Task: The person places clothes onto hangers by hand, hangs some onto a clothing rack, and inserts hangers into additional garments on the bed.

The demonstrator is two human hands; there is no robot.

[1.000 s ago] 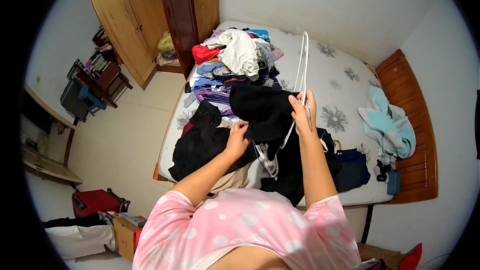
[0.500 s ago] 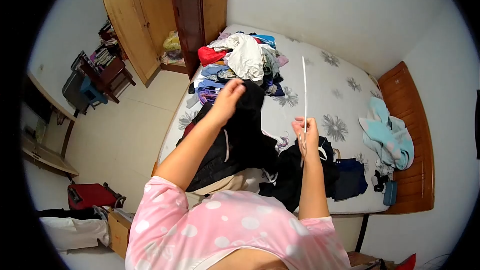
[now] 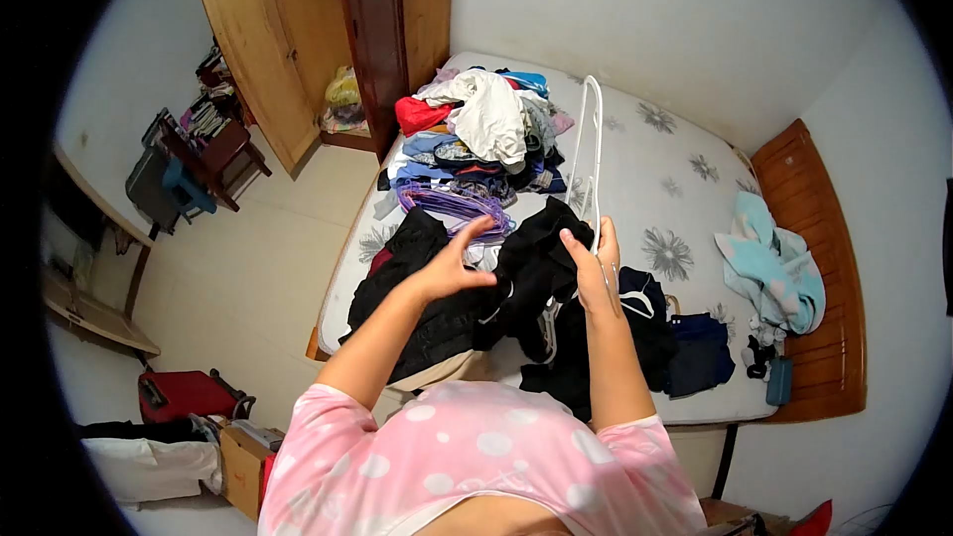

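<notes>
My right hand [image 3: 599,273] is closed round a white hanger [image 3: 594,139] that stands upright, and a black garment [image 3: 541,258] hangs beside it, its upper edge under my thumb. My left hand [image 3: 457,263] is open, thumb and fingers spread, just left of that garment. Below my left hand lie dark clothes [image 3: 397,288] on the bed. Purple hangers [image 3: 457,206] lie in a bunch beyond it. More black clothing [image 3: 645,337] with a white hanger in it lies right of my right wrist.
A heap of mixed clothes [image 3: 486,124] sits at the far side of the bed [image 3: 685,228]. Folded dark blue clothing [image 3: 700,357] and a light blue blanket [image 3: 769,258] lie to the right. An open wardrobe [image 3: 372,50] stands at the back left.
My left hand has let go of the black garment and moved down with its fingers spread. The garment is now at my right hand, and the hanger has turned to show its loop.
</notes>
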